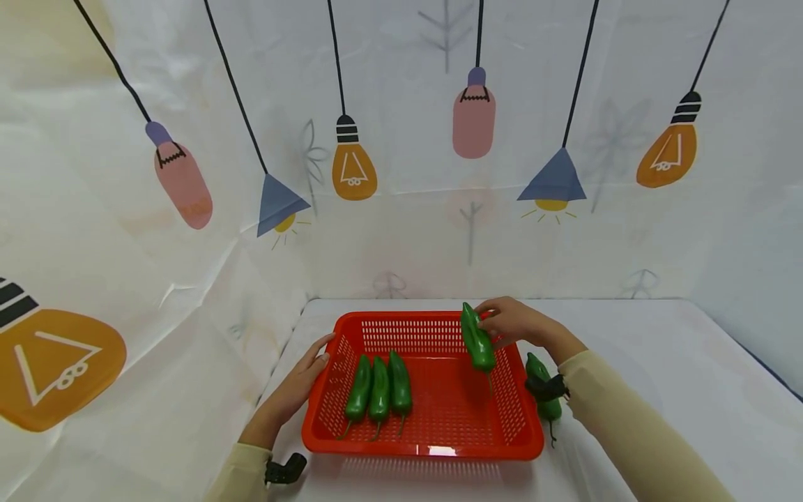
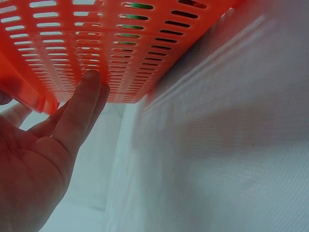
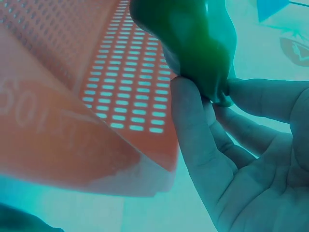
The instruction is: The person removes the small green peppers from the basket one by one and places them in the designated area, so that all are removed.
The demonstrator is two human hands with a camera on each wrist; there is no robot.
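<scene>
A red perforated plastic basket stands on the white table. Three green peppers lie side by side in its left half, stems toward the near side. Over the basket's right part, my right hand pinches another green pepper between thumb and fingers, its stem hanging down; the right wrist view shows the fingertips at the pepper's end. My left hand rests at the basket's left rim, with fairly straight fingers touching the outer wall.
One more green pepper lies on the table just right of the basket, partly hidden by my right wrist and its black strap. Behind the table's far edge hangs a white cloth printed with lamps and bulbs, continuing along the left.
</scene>
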